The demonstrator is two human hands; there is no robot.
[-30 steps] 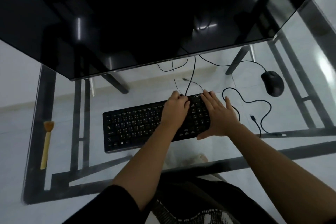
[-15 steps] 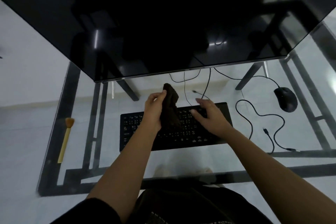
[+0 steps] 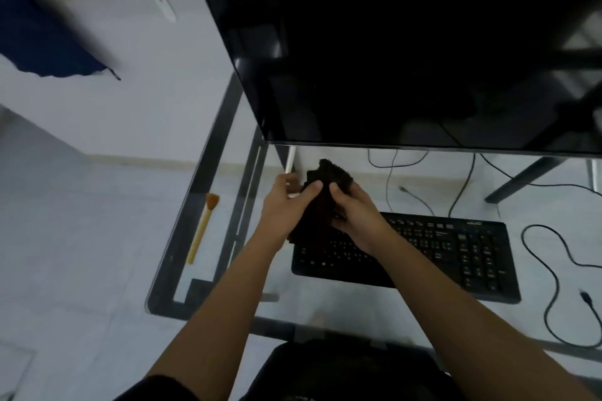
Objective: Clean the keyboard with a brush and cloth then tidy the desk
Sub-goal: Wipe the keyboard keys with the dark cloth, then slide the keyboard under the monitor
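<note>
A dark cloth (image 3: 321, 202) is bunched between both hands, held above the left end of the black keyboard (image 3: 449, 254) on the glass desk (image 3: 228, 273). My left hand (image 3: 286, 205) grips the cloth's left side with the thumb on top. My right hand (image 3: 355, 215) grips its right side. The cloth's top corner sticks up above my fingers. A brush (image 3: 202, 226) with a yellow handle and orange bristles lies on the desk's left part, apart from both hands.
A large dark monitor (image 3: 407, 42) overhangs the back of the desk. Loose black cables (image 3: 553, 273) lie right of the keyboard and behind it. The desk's left edge and black frame run close to the brush. A blue object (image 3: 45, 39) is blurred at far left.
The cloth has been lifted off the keyboard by my left hand, and my right hand has left the keys and taken hold of it too. The view has swung left.
</note>
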